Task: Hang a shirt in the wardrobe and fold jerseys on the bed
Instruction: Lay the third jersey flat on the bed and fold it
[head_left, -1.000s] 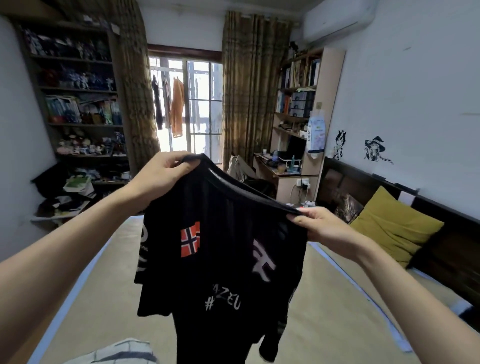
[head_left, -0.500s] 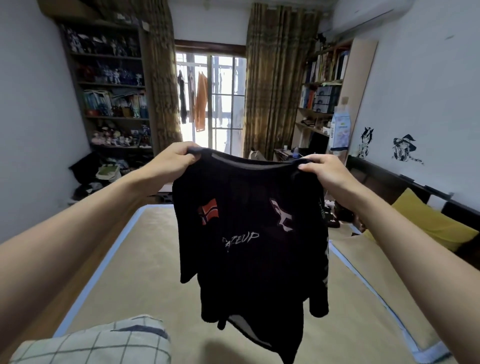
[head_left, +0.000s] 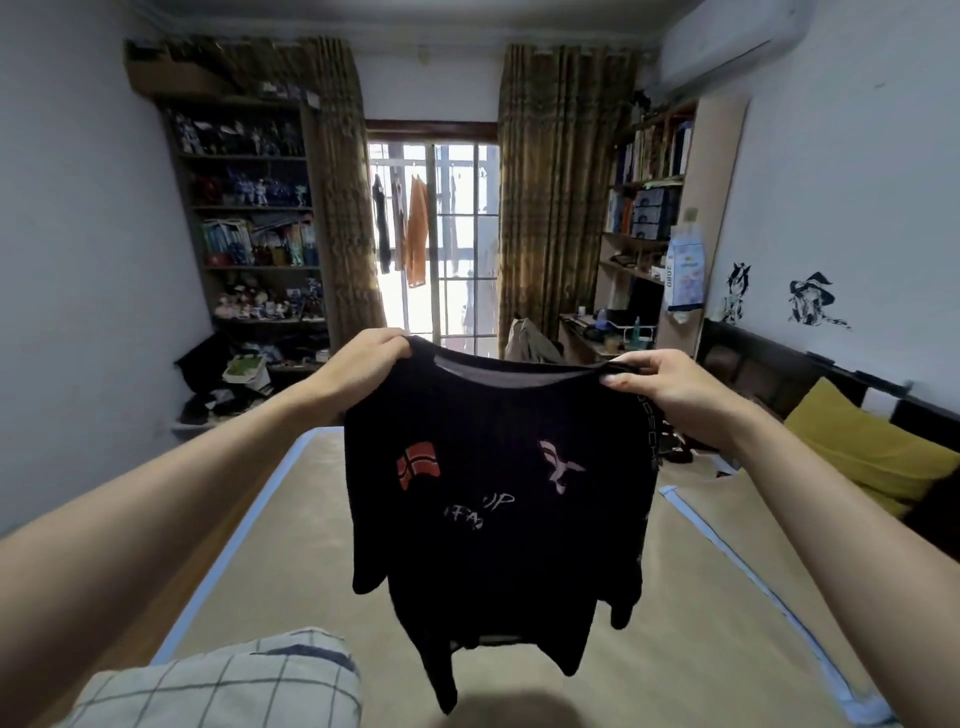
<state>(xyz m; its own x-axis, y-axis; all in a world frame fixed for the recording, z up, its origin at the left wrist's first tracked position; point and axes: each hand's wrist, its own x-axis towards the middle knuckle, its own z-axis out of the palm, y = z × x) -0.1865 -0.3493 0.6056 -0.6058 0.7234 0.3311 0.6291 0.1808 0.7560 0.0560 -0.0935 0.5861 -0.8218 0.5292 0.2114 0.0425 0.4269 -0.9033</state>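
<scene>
A black jersey (head_left: 498, 519) with a red flag patch and white print hangs in the air in front of me, above the bed (head_left: 701, 649). My left hand (head_left: 363, 364) pinches its left shoulder by the collar. My right hand (head_left: 670, 389) pinches the right shoulder. The jersey hangs spread between both hands, its hem loose and crumpled just above the tan mat on the bed. No wardrobe is in view.
A checked pillow (head_left: 223, 680) lies at the near left of the bed. A yellow cushion (head_left: 872, 452) leans on the dark headboard at right. Shelves of figures (head_left: 249, 234) stand far left, a bookshelf with desk (head_left: 649, 218) far right, a window door between curtains behind.
My right hand has risen level with the left, so the jersey now hangs straight and spread. The view has swung left and widened over the bed.
</scene>
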